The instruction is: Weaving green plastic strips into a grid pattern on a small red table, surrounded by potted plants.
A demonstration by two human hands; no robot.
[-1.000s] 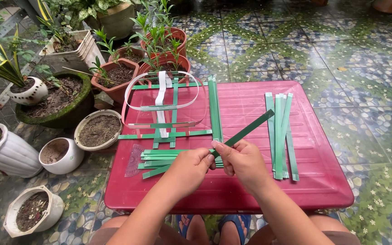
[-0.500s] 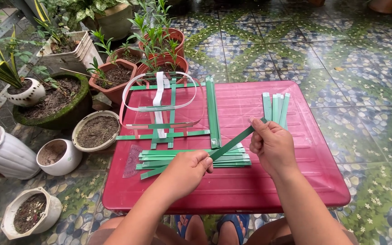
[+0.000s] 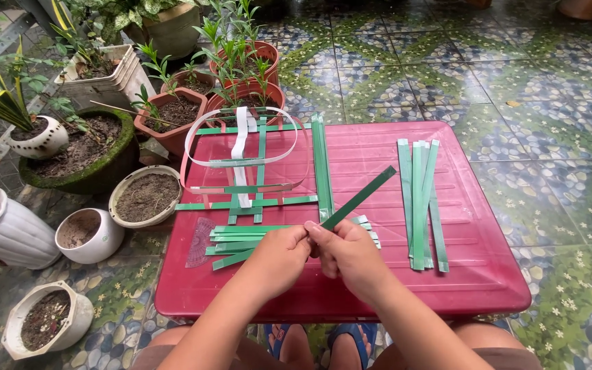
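— What am I holding?

— I have one long green strip (image 3: 351, 203) over the middle of the red table (image 3: 495, 274); it slants up toward two o'clock. My left hand (image 3: 279, 259) and right hand (image 3: 348, 255) meet at its lower end, touching, fingers pinched together on it.

— And around it?

— A flat stack of green strips (image 3: 241, 238) lies under my hands, running to nine o'clock. A loose bundle of strips (image 3: 421, 202) lies at three o'clock, a half-woven frame (image 3: 248, 164) at eleven. Plant pots (image 3: 146, 196) stand beyond the table's left edge.
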